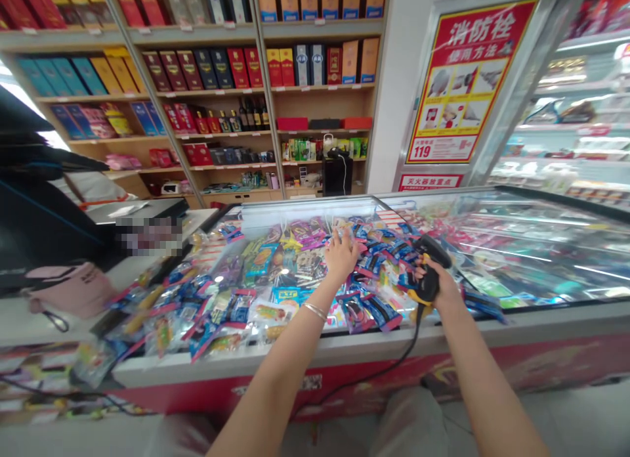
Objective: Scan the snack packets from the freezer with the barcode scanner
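My right hand is wrapped around a black and yellow barcode scanner, held above the right side of the packet pile. Its dark cable hangs down across the front of the chest freezer. Farther forward, my left hand reaches palm down over the pile, fingers stretched and somewhat apart, at or just above the wrappers; exact contact is hard to see. Around both hands lie many blue and purple packets and clear packs that look like corn.
To the left is a counter with a pink pouch and dark equipment. Sliding glass covers the freezer's right side. Behind it rise shelves of boxes and a red fire-hydrant sign.
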The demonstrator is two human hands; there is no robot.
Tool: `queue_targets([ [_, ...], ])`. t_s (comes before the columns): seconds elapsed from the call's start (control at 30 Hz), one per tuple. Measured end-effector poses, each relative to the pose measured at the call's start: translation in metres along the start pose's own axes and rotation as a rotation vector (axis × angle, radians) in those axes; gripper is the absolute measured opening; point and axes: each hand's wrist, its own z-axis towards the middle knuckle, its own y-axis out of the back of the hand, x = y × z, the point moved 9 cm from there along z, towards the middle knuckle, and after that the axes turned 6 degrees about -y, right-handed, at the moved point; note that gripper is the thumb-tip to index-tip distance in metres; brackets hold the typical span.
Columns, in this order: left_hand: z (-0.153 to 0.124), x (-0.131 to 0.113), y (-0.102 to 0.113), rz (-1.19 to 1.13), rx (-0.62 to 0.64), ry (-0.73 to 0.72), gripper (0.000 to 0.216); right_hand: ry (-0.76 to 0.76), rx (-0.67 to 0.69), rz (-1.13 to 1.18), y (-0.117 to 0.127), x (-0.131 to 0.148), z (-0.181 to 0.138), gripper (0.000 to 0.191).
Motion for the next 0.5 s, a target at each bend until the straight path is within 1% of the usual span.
queue_targets([
  [0.13,0.006,0.0,-0.008,-0.021,0.096,-0.001,0.066,-0.016,-0.011,0.031,-0.005,0.002,-0.006,0.025],
  [0.2,0.01,0.0,-0.01,-0.032,0.157,-0.009,0.071,0.0,0.021,0.06,-0.011,0.006,-0.012,0.026],
  [0.27,0.015,0.002,-0.007,-0.051,0.194,-0.018,0.075,0.039,0.057,0.072,-0.021,0.013,-0.02,0.025],
  [0.3,0.018,0.004,-0.002,-0.069,0.194,-0.032,0.076,0.066,0.067,0.072,-0.026,0.018,-0.025,0.023],
  [0.37,0.027,0.012,0.017,-0.112,0.149,-0.077,0.075,0.113,0.068,0.059,-0.037,0.027,-0.034,0.02],
  [0.43,0.034,0.027,0.043,-0.15,0.069,-0.139,0.072,0.142,0.069,0.041,-0.052,0.034,-0.042,0.019],
  [0.5,0.036,0.048,0.071,-0.17,-0.006,-0.198,0.068,0.153,0.101,0.021,-0.073,0.036,-0.048,0.02],
])
